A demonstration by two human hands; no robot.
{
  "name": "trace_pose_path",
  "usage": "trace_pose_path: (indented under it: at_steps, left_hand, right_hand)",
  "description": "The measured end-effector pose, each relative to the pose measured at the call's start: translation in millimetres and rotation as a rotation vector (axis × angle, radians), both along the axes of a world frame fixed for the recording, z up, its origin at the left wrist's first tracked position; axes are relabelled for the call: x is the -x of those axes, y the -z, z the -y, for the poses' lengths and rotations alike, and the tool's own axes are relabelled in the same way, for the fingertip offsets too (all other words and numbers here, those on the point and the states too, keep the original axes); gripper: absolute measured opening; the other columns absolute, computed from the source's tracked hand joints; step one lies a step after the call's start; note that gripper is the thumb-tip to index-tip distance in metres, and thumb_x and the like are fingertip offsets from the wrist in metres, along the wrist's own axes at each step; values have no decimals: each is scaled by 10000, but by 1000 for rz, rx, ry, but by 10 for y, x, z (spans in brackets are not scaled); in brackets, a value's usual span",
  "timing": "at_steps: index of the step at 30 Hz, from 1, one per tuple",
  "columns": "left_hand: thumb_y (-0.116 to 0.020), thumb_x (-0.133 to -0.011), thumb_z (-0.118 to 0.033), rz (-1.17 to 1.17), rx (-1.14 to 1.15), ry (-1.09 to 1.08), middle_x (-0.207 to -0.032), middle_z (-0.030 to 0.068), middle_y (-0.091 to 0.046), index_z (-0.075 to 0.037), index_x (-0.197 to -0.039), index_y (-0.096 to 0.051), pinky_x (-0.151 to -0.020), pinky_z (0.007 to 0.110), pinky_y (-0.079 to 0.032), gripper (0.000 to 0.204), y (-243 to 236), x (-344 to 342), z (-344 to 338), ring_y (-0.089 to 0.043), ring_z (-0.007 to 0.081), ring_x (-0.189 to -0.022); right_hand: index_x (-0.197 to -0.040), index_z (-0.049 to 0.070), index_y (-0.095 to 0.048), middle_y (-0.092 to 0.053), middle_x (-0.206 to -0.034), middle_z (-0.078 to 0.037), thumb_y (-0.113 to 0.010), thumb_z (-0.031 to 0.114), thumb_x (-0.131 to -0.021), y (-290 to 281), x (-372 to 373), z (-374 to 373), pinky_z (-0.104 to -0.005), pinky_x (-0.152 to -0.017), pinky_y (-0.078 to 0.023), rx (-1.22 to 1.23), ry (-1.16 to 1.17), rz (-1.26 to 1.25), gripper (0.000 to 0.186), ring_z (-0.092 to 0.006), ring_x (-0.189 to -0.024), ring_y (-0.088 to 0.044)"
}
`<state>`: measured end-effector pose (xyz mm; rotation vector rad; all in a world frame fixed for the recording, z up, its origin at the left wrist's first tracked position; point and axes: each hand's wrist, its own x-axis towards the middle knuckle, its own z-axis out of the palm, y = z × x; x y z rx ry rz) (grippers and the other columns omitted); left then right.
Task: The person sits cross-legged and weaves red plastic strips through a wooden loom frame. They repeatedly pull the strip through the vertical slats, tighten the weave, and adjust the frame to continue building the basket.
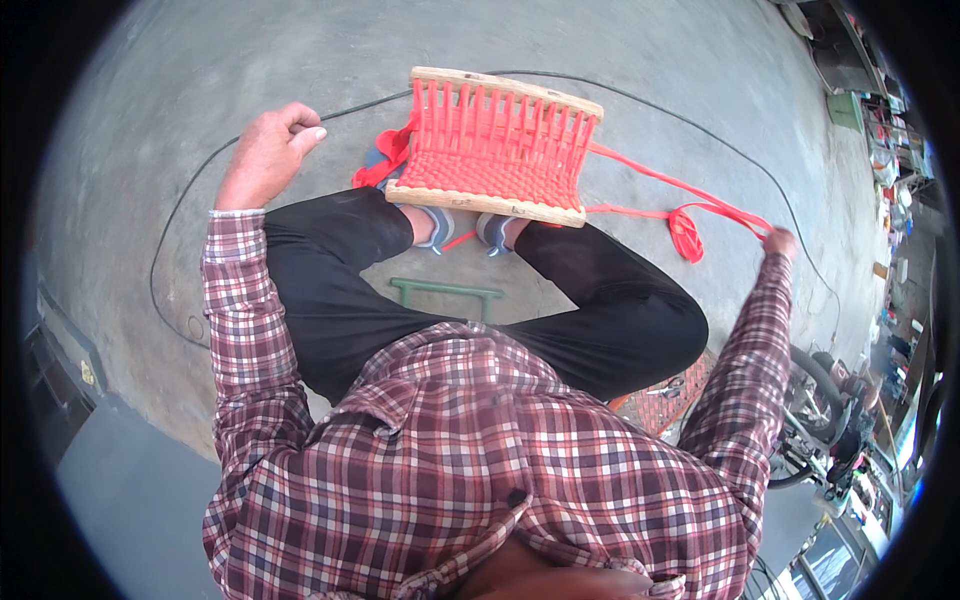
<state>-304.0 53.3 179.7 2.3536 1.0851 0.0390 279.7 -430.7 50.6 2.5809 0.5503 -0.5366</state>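
Observation:
Between my feet stands a stool-like wooden frame (500, 207) with two pale wooden bars. Red strap webbing (490, 175) is woven tightly near its lower bar, while separate red strands run up to the upper bar. Out to the right, my right hand (780, 243) is closed on a red strap (665, 180) stretching from the frame's right side. A loop of that strap (686, 235) hangs below it. My left hand (270, 155) is raised left of the frame, apart from it, fingers curled with nothing visible in them. More red strap (398, 150) is bunched at the frame's left side.
A dark cable (170, 235) curves over the grey concrete floor (650, 50) around the frame. Near my lap is a green metal bar (445, 288). A red patterned surface (660, 400) and a wheeled machine (820, 400) are at right. Cluttered shelves (890, 160) line the far right.

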Motion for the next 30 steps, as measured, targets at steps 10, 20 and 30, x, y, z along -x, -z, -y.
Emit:
trace_pose_path:
  at_steps: [10,20,30]
  left_hand:
    - [-627,-782,-185,-87,-28,4,-778,151,-641,10,-871,-620,-667,353,-467,214,52,-26,5,-615,260,-733]
    - [-608,-782,-215,2,-60,61,-777,175,-634,15,-859,-617,-674,372,-466,243,36,30,-53,-610,299,-745]
    - [-641,-754,-211,-84,25,164,-933,162,-632,-31,-935,-629,-775,387,-469,256,758,-375,-136,-598,311,-892]
  right_hand:
    - [-1020,64,-630,-603,-764,-56,-583,183,-809,559,2298,-2550,-290,-578,-442,-867,-105,-915,247,-125,-634,-541]
    - [-1071,-1,-535,-538,-915,-123,-636,160,-732,185,383,-503,-325,-709,-399,-186,28,101,389,-202,-834,-493]
    - [-1219,-4,-470,-558,-1153,-185,-657,139,-705,544,959,-1143,-366,-939,-400,-542,-182,-474,565,-273,-1106,-517]
